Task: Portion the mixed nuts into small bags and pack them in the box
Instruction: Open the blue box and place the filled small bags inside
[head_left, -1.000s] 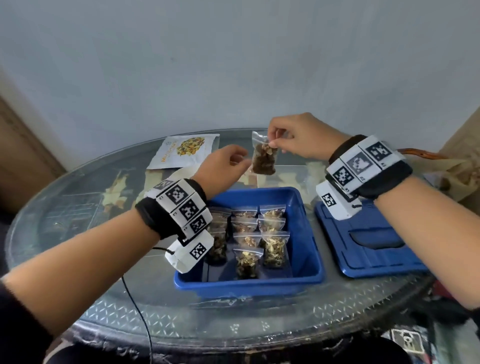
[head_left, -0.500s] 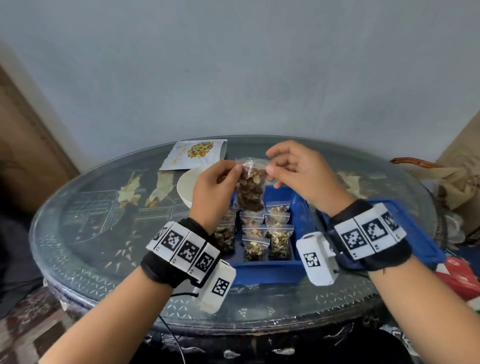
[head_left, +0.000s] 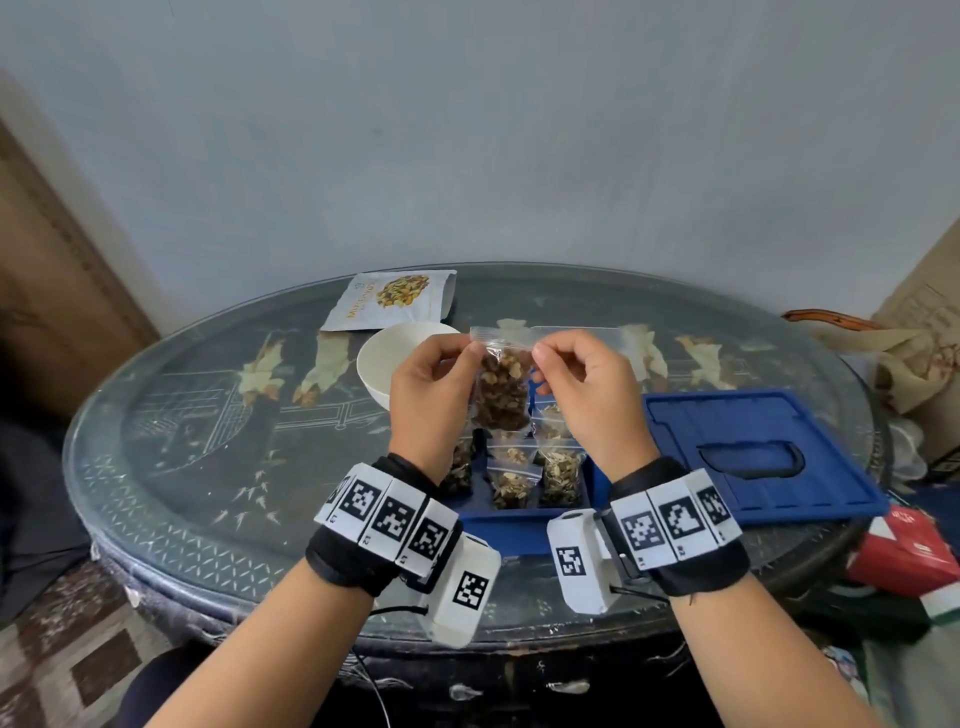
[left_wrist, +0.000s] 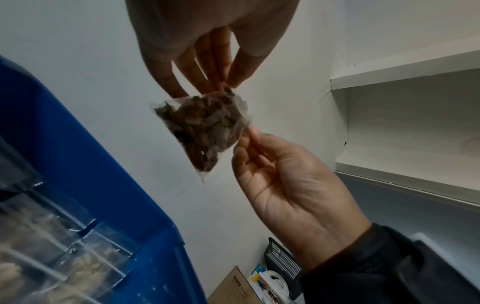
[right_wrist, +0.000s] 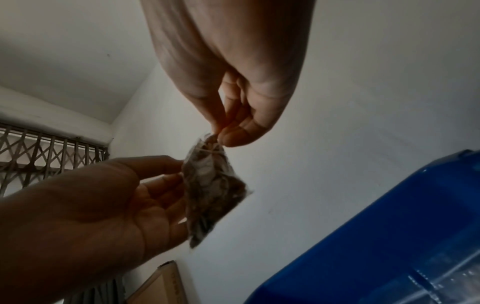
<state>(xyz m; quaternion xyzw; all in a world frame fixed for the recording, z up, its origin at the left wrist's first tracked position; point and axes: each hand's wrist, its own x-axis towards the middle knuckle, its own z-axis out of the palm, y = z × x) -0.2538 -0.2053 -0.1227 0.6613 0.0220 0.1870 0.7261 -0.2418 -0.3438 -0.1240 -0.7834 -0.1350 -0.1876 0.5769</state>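
A small clear bag of mixed nuts (head_left: 501, 397) hangs upright above the blue box (head_left: 514, 525). My left hand (head_left: 475, 349) pinches its top strip at the left corner, and my right hand (head_left: 537, 357) pinches the right corner. In the left wrist view the bag (left_wrist: 202, 131) is stretched between the left hand (left_wrist: 223, 85) and the right hand (left_wrist: 249, 131). The right wrist view shows the same bag (right_wrist: 210, 189) between the right hand (right_wrist: 221, 137) and the left hand (right_wrist: 179, 170). Several filled bags (head_left: 511, 470) lie in rows in the box.
The blue lid (head_left: 753, 452) lies flat to the right of the box. A white bowl (head_left: 389, 358) stands behind my left hand, with the mixed-nuts pouch (head_left: 389, 301) beyond it. Clear empty bags (head_left: 576, 333) lie behind my right hand. Clutter sits past the table's right edge.
A second ago only my right hand held the bag, far over the table. Both hands came nearer over the box, and my left hand took hold of the top strip.
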